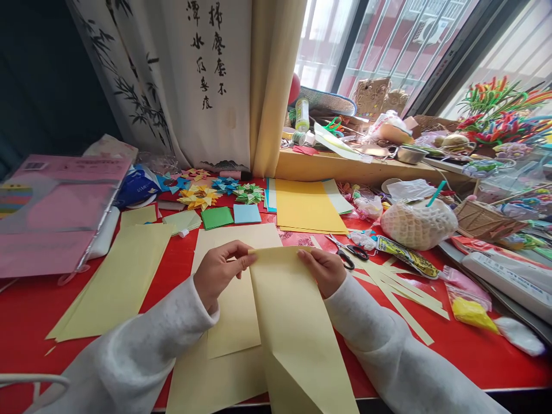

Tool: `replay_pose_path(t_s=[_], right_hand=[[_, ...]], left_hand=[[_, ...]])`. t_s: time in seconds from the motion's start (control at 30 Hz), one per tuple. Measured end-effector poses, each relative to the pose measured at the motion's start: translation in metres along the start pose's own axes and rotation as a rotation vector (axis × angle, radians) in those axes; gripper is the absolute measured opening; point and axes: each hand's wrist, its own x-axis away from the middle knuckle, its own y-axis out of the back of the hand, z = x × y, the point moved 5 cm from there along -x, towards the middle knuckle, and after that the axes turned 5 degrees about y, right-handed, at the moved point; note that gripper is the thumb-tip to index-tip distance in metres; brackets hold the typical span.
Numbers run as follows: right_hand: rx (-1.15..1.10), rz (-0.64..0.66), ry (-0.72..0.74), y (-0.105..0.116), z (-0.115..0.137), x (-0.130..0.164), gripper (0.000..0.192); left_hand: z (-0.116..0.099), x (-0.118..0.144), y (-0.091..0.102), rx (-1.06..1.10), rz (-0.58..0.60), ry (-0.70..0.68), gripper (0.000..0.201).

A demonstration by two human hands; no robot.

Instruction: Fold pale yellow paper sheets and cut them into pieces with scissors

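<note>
Between my two hands is a long sheet of pale yellow paper (302,322), held up by its far edge and hanging toward me with a bend near its lower end. My left hand (221,269) pinches the far left corner between thumb and fingers. At the far right corner, my right hand (324,269) grips the same sheet, its fingertips partly behind the paper. Under it lie more pale yellow sheets (228,374) on the red tabletop. Just past my right hand rest scissors (347,253) with black handles, beside several cut paper strips (401,293).
A stack of pale yellow strips (116,282) lies at left, near a pink paper pack (64,213). Folded paper stars (200,197), a green square (217,217) and yellow-orange sheets (308,204) sit at the back. A netted fruit with a straw (420,224) stands at right.
</note>
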Motion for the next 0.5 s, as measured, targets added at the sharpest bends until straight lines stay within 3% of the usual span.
replay_pose_path(t_s=[0.33,0.5], right_hand=[[-0.021,0.008,0.028,-0.0024,0.0052,0.0011,0.037],[-0.150,0.042,0.003,-0.0062,0.0089,0.0019,0.036]], left_hand=[[-0.0036,0.0030,0.0014,-0.006,-0.037,-0.044,0.013],[-0.0035,0.0033,0.0021,-0.007,-0.039,-0.033,0.014]])
